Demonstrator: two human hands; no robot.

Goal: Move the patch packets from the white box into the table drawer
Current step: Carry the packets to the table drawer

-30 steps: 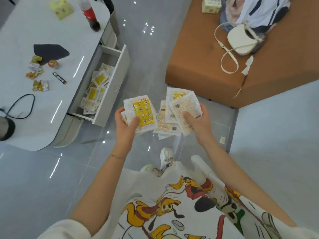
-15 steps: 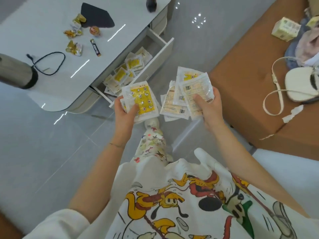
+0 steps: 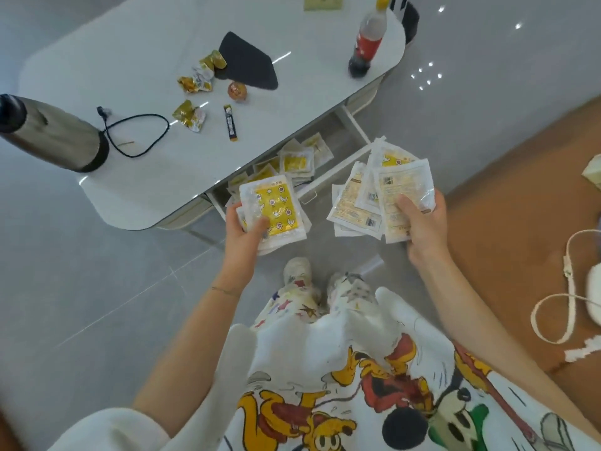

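Note:
My left hand (image 3: 242, 240) grips a small stack of patch packets (image 3: 276, 208), the top one white with a yellow star print, held over the near end of the open table drawer (image 3: 336, 172). My right hand (image 3: 422, 229) holds a fanned bundle of packets (image 3: 374, 190), mostly showing their printed backs, just right of the drawer front. Several more yellow-and-white packets (image 3: 297, 162) lie inside the drawer. The white box is out of view.
The white table (image 3: 136, 177) carries a steel flask (image 3: 48, 135), a black cable (image 3: 136, 135), snack wrappers (image 3: 195, 83), a dark cloth (image 3: 247, 61) and a cola bottle (image 3: 366, 43). An orange sofa (image 3: 520, 222) with a white bag strap (image 3: 553, 314) lies to the right. My feet (image 3: 322, 281) stand on grey tile.
The view has swung toward the table, so the drawer now lies directly under my hands. Both hands keep their packets; the left stack has come over the drawer's near end.

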